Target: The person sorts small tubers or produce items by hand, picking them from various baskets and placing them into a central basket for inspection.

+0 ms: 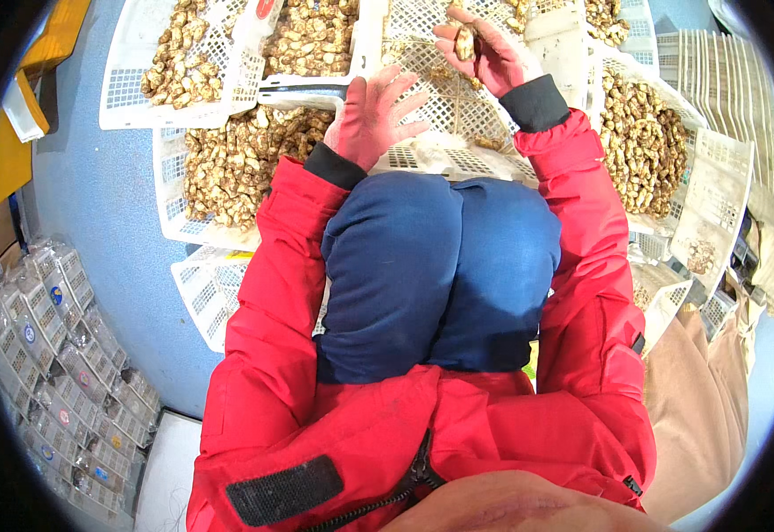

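Observation:
My right hand (497,60) holds one knobbly brown-and-cream root piece (465,44) on its curled fingers, palm up. It is over a white plastic mesh crate (450,110) in front of my knees, where a few loose pieces (488,142) and soil lie on the mesh. At that crate's left side my left hand (380,116) has its fingers spread and holds nothing. Left of this hand, a white crate holds a heap of similar pieces (234,173). Another filled crate, with its pieces (310,40) in view, stands just beyond it.
More pieces (184,60) fill a crate at the far left, and others (643,143) lie in a crate on the right. Stacked white crates (726,100) stand at the right edge. Plastic-wrapped crates (68,372) are piled at lower left on the blue floor (94,186).

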`<action>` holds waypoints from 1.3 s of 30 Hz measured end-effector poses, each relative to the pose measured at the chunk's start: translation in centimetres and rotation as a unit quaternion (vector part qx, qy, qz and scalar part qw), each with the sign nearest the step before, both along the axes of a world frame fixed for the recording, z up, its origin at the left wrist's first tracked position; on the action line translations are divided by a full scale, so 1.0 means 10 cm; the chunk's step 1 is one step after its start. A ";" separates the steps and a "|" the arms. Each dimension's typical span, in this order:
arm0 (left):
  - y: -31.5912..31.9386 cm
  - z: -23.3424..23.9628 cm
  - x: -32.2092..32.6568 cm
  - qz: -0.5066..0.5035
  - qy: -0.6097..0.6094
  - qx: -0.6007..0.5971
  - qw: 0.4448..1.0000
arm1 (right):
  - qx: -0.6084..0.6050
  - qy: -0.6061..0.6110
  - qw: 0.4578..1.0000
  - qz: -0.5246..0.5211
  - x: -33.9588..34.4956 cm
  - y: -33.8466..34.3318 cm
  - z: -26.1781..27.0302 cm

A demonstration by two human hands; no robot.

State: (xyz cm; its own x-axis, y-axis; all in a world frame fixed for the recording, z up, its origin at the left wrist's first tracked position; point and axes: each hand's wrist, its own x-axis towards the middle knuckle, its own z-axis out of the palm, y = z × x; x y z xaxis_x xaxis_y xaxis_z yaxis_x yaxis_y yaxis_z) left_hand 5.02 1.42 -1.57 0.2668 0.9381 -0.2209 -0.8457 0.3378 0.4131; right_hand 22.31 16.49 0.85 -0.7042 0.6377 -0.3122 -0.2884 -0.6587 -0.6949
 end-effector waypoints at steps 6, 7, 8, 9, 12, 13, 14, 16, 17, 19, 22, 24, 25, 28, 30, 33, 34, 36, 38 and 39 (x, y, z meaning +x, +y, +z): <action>0.07 -0.03 0.00 -0.029 0.089 0.100 0.991 | 0.455 -0.294 0.827 0.148 -0.14 -0.45 0.26; 0.13 -0.01 -0.03 -0.014 -0.138 0.050 0.989 | 0.544 -0.227 0.799 0.118 -0.21 -0.51 0.29; 0.15 0.02 -0.08 -0.029 -0.089 0.030 0.995 | 0.578 -0.236 0.772 0.123 -0.23 -0.54 0.35; 0.18 0.25 -0.06 -0.035 -0.081 -0.007 0.996 | 0.612 -0.250 0.740 0.126 -0.22 -0.56 0.47; 0.25 0.51 0.00 0.001 0.042 0.025 0.999 | 0.608 -0.233 0.754 0.083 -0.18 -0.57 0.74; 0.25 0.62 0.00 0.018 0.049 0.006 0.999 | 0.592 -0.229 0.770 0.068 -0.17 -0.60 0.85; 0.22 0.73 -0.01 0.036 0.056 -0.012 0.998 | 0.531 -0.188 0.825 0.051 -0.18 -0.63 0.93; 0.14 0.96 0.02 0.075 0.058 -0.021 0.995 | 0.425 -0.140 0.894 0.015 -0.13 -0.70 1.13; 0.13 1.02 0.04 0.089 0.135 0.026 0.986 | 0.363 -0.092 0.927 -0.019 -0.12 -0.71 1.17; 0.05 1.25 0.12 0.118 0.031 0.004 0.992 | 0.322 -0.070 0.941 -0.072 -0.09 -0.79 1.27; -0.06 1.31 0.13 0.148 0.319 0.164 0.922 | 0.283 -0.063 0.952 -0.095 -0.10 -0.95 1.42; -0.13 1.41 0.17 0.162 0.200 0.154 0.954 | 0.295 -0.061 0.947 -0.109 -0.05 -1.00 1.48; -0.18 1.54 0.20 0.163 0.073 0.120 0.976 | 0.297 -0.060 0.946 -0.116 -0.04 -1.02 1.48; -0.23 1.73 0.18 0.159 -0.007 0.132 0.978 | 0.285 -0.062 0.949 -0.120 -0.08 -1.10 1.45; -0.23 1.78 0.20 0.165 -0.032 0.119 0.979 | 0.261 -0.064 0.959 -0.093 -0.13 -1.12 1.40; -0.23 1.71 0.20 0.158 -0.100 0.137 0.973 | 0.270 -0.091 0.954 -0.096 -0.12 -1.12 1.40; -0.24 1.69 0.20 0.164 -0.090 0.127 0.974 | 0.292 -0.122 0.944 -0.095 -0.13 -1.12 1.39; -0.22 1.61 0.18 0.148 -0.109 0.134 0.974 | 0.295 -0.118 0.944 -0.093 -0.17 -1.12 1.37; -0.21 1.54 0.16 0.137 -0.117 0.130 0.975 | 0.327 -0.171 0.926 -0.080 -0.16 -1.13 1.38; -0.20 1.55 0.18 0.149 -0.111 0.111 0.976 | 0.345 -0.184 0.918 -0.070 -0.15 -1.11 1.37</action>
State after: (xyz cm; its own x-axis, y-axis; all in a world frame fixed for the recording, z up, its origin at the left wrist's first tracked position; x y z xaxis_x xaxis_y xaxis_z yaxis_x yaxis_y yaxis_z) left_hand 6.79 -0.62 13.90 -0.0074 0.9995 0.0294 -0.9699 -0.0143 0.2430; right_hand 20.84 5.42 14.55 -0.5280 0.8493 0.0004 0.0009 0.0010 -1.0000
